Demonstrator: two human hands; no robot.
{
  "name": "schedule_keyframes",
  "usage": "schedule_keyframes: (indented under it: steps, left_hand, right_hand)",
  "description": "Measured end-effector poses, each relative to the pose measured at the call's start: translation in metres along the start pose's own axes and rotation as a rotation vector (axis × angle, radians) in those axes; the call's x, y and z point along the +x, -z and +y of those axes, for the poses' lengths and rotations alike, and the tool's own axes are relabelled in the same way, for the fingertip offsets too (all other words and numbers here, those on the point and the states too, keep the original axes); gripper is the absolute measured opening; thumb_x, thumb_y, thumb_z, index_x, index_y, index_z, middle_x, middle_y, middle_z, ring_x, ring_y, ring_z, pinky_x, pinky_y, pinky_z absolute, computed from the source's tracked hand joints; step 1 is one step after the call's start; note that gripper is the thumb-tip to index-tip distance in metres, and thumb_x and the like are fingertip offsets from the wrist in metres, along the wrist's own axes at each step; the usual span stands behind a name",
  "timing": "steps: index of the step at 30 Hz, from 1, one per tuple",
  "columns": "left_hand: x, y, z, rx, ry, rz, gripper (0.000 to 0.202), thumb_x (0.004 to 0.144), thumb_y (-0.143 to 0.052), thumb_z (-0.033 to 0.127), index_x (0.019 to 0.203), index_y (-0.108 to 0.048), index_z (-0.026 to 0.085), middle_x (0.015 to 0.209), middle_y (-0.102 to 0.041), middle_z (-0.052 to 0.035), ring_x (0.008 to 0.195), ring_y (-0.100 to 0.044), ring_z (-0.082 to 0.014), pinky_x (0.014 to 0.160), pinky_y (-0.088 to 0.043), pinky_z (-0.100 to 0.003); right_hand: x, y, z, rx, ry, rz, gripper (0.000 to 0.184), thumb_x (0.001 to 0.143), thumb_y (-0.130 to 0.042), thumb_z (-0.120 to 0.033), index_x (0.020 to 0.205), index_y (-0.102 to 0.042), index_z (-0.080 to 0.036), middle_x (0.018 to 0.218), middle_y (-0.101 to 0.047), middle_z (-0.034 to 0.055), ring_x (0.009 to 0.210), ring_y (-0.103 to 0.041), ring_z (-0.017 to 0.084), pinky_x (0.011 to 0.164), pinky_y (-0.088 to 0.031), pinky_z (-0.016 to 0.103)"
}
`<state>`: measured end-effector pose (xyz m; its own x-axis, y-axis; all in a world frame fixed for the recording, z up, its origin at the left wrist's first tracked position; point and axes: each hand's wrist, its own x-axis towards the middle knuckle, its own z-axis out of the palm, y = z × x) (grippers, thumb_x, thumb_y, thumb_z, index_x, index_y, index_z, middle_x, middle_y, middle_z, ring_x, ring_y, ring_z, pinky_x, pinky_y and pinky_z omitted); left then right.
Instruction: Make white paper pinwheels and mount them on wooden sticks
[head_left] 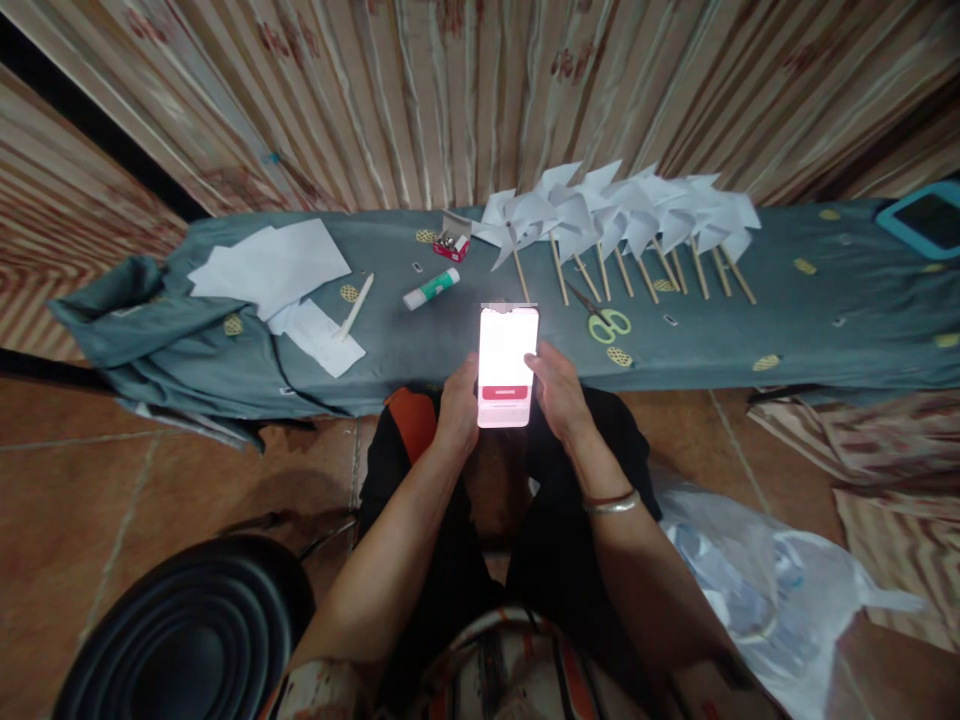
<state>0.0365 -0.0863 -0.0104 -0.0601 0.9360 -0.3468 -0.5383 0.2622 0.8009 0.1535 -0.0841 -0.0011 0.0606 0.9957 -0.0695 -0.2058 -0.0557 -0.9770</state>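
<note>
A phone [508, 365] with a bright white screen and a red button bar is held upright over my lap. My left hand [457, 408] grips its lower left edge, fingers wrapped behind it. My right hand [559, 390] holds the right edge, its thumb resting on the screen near the red bar. A metal bangle [611, 502] sits on my right wrist. Just beyond the phone runs a low table under a grey-green cloth [787, 310].
On the cloth: a row of white paper pinwheels on wooden sticks [622, 215], green-handled scissors [606, 322], a glue stick [431, 289], a small red box [452, 243], white paper sheets [274, 265], a stick [356, 305], a teal-framed tablet [926, 218]. A black round stool [187, 640] stands left, a plastic bag [757, 580] right.
</note>
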Motion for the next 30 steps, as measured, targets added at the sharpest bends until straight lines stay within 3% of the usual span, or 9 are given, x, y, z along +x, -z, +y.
schedule_keyframes:
  steps: [11,16,21,30]
  left_hand:
    - [0.0,-0.002,0.002,-0.074,0.062,-0.012,0.035,0.076,-0.067,0.05,0.081,-0.07,0.015,0.078,-0.074,-0.0053,0.089,-0.07,-0.0256,0.085,-0.049,-0.037]
    - [0.001,-0.003,0.005,-0.114,0.072,0.01,0.035,0.078,-0.066,0.049,0.084,-0.069,0.014,0.079,-0.074,-0.0055,0.093,-0.07,-0.0262,0.088,-0.049,-0.038]
    - [0.004,-0.004,0.005,-0.154,0.071,0.004,0.032,0.08,-0.065,0.046,0.083,-0.068,0.014,0.077,-0.074,-0.0046,0.09,-0.07,-0.0247,0.088,-0.049,-0.037]
    - [0.005,-0.003,0.005,-0.155,0.083,0.012,0.037,0.08,-0.064,0.049,0.086,-0.07,0.013,0.08,-0.075,-0.0062,0.09,-0.071,-0.0251,0.089,-0.049,-0.038]
  right_hand:
    - [0.002,0.006,0.002,0.014,-0.003,0.002,0.014,0.076,-0.059,-0.039,0.078,-0.056,-0.025,0.078,-0.067,-0.0014,0.081,-0.063,0.021,0.07,-0.05,0.033]
    - [-0.004,0.009,0.001,0.046,-0.101,-0.041,0.016,0.074,-0.059,-0.036,0.085,-0.063,-0.025,0.088,-0.072,0.0014,0.097,-0.064,0.025,0.08,-0.052,0.038]
    - [-0.01,0.01,0.002,0.026,-0.191,-0.076,0.022,0.073,-0.058,-0.034,0.09,-0.066,-0.023,0.094,-0.073,0.001,0.097,-0.066,0.025,0.083,-0.053,0.039]
    - [-0.01,0.011,0.004,-0.005,-0.174,-0.097,0.029,0.074,-0.058,-0.032,0.099,-0.067,-0.022,0.097,-0.074,0.0009,0.1,-0.066,0.024,0.087,-0.053,0.039]
